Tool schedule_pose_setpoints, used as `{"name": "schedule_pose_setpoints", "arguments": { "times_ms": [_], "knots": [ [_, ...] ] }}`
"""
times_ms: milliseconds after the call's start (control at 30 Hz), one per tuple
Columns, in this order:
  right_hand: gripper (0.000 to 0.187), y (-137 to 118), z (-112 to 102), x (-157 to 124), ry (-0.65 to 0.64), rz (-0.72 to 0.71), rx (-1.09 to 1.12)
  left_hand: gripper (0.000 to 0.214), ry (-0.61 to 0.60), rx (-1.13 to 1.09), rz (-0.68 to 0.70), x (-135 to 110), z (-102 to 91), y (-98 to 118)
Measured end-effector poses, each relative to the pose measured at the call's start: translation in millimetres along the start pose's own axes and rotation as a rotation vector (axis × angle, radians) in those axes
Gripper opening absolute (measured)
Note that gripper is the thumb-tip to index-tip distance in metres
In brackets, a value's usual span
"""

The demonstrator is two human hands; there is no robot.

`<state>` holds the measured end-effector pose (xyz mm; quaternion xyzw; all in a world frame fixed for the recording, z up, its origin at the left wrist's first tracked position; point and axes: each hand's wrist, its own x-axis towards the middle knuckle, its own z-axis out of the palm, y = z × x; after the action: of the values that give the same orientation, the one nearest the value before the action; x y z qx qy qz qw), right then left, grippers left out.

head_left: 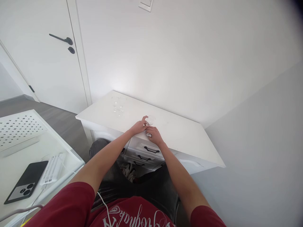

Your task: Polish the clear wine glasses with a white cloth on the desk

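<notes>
One transparent glass is held low over the white desk, close to its front edge, at a spot directly before the body; it is probably kept there so that neither arm has to be stretched and the desk top lies just beneath it. By the left hand the glass is grasped from its left side, with the thumb and fingers partly parted and bent around it, a hold that seems meant to steady something slippery and thin-walled. The right hand is placed just beside, nearer the edge, with its fingers curled loosely around a small white piece; whether this is cloth, tissue or something else cannot be told, nor whether the glass is touched by those fingertips. More transparent glassware is stood toward the left end of the desk, well apart from the hands, perhaps so that it is not knocked by an elbow or sleeve. On a separate white stand at the left, a dark phone is laid back up beside a white block, both set away from the glass.
</notes>
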<state>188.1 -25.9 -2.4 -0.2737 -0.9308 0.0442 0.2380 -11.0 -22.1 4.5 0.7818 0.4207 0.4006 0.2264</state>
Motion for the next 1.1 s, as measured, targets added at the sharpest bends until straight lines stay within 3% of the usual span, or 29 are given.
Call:
{"name": "schedule_pose_setpoints", "arguments": {
  "times_ms": [400,633,767,833,900,1000,1100],
  "knots": [
    [0.033,6,5,-6,0.07,0.149,-0.052,0.061,0.042,0.017,0.03,2,5.3,-12],
    [0.044,-3,0,-5,0.199,0.268,-0.023,0.061,0.041,0.004,0.033,5,7.0,-20],
    [0.047,2,5,-6,0.361,0.454,-0.091,0.043,0.019,0.004,-0.028,8,9.2,-27],
    [0.052,6,9,-5,0.329,0.455,-0.073,0.026,0.001,-0.011,-0.01,10,10.6,-30],
    [0.051,8,10,-4,0.202,0.357,-0.035,0.013,-0.013,-0.026,0.023,11,11.3,-32],
    [0.044,9,9,-1,0.078,0.228,0.012,0.018,-0.026,-0.042,0.034,12,11.0,-31],
    [0.036,8,8,-1,0.087,0.222,0.033,0.018,-0.033,-0.069,0.01,11,10.0,-29]
  ]
}}
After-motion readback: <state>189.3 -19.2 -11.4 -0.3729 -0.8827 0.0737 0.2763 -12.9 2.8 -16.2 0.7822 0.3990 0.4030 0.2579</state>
